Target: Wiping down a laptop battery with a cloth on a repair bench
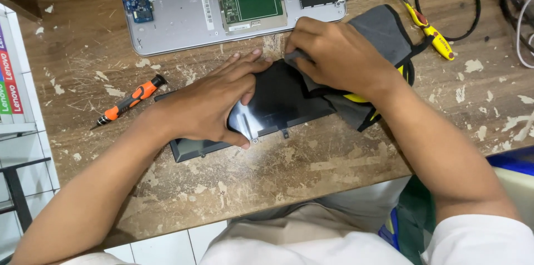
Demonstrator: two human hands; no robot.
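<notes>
l arm: bare forearm, enters frame at 7 o'clock, runs up toward center.
l hand: palm down, flat, fingers spread & pointing to 2 o'clock, thumb tucked low at 5 o'clock side, pressing down.
r arm: enters at 4 o'clock, white sleeve at upper arm, bare forearm angled to 10 o'clock.
r hand: knuckles up, fingers curled in, tips pinched at its 9 o'clock edge.
hands: close, l fingertips just beside r fingertips, not clearly touching.
</notes>
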